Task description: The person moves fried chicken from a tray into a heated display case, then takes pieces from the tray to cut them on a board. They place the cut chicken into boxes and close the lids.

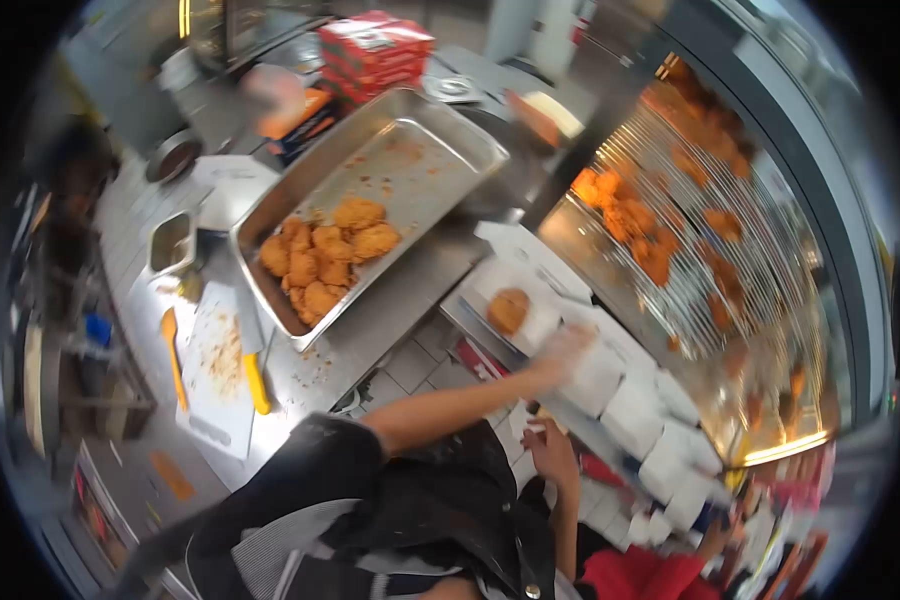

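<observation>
My left hand is reached out over the white open boxes, beside a round brown bun in an open box. Motion smears its fingers. Lower down, my right hand is near my body with its fingers bent around a small pale and dark item that I cannot make out. Several white boxes line the narrow counter beyond. Fried chicken pieces lie in the near end of a large metal tray, to the left of the boxes.
A white cutting board, a yellow-handled knife and an orange utensil lie at left. Red boxes are stacked behind the tray. A lit cabinet with chicken on racks stands right. A person in red is at lower right.
</observation>
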A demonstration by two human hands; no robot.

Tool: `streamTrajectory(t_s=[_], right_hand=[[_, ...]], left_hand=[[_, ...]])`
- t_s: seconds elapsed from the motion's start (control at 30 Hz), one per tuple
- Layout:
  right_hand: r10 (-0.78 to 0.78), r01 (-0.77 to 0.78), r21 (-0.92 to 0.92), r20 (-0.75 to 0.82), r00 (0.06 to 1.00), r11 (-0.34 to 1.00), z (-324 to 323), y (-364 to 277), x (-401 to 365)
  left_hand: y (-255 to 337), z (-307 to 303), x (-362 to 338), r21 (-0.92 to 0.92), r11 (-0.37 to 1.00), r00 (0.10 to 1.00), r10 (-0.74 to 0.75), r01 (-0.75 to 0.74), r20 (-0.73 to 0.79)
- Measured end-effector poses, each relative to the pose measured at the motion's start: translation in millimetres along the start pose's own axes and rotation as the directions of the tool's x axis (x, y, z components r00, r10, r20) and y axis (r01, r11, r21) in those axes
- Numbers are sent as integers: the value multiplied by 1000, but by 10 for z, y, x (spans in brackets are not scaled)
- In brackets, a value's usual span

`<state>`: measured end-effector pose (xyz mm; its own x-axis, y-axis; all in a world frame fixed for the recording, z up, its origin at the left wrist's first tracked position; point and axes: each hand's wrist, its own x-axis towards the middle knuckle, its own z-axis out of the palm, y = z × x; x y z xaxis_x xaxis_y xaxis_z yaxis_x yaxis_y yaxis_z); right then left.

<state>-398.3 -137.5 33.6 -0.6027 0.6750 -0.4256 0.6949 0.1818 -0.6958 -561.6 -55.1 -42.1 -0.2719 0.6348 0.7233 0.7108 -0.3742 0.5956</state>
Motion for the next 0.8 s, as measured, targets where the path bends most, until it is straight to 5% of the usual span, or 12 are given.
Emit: streamTrajectory(t_s=[0.03, 0.07, 0.1, 0.17, 0.23, 0.27, 0.33, 0.43, 0.5, 0.57, 0.63, 0.8], right_hand=[[13, -13, 7, 24, 1000, 1000, -72, -15, -3], [36, -37, 13, 46, 998, 999, -140, -34, -12], [12, -11, -5, 82, 997, 1000, -206, -45, -20], [-27, 22, 93, 50, 998, 995, -301, -108, 3], [-34, 38, 165, -25, 999, 986, -308, -338, 29], [-184, 207, 211, -125, 975, 955, -297, -569, 31], [-417, 457, 163, -231, 879, 874, -243, -1007, 128], [-570, 571, 5, 75, 818, 821, -1, -1158, 392], [-746, 756, -63, 131, 653, 651, 141, -1436, 430], [-630, 642, 86, 326, 704, 762, 207, -1738, 326], [-654, 649, 137, 313, 689, 749, 253, -1857, 347], [-492, 496, 14, 165, 855, 868, 256, -1406, 669]], left_hand=[[-122, 575, -36, -137, 827, 818, -490, 546, 303], [-245, 905, -20, -111, 362, 353, -715, 925, 603], [244, 449, 349, -121, 348, 352, -744, 930, 568], [1213, -956, 1339, 482, 829, 334, -557, 285, 760], [795, -716, 714, 83, 736, 659, -645, 672, 387], [766, -875, 657, 106, 726, 652, -663, 679, 368], [790, -1325, 573, 63, 767, 769, -640, 639, -13], [802, -1902, 633, 172, 550, 575, -801, 817, -166], [700, -2277, 602, 182, 558, 585, -746, 810, -318], [438, -2622, 496, 8, 591, 569, -774, 807, -278], [137, -2974, 602, 167, 676, 671, -609, 718, -422], [-1089, -3988, 1004, 678, 206, 540, -777, 705, -325]])
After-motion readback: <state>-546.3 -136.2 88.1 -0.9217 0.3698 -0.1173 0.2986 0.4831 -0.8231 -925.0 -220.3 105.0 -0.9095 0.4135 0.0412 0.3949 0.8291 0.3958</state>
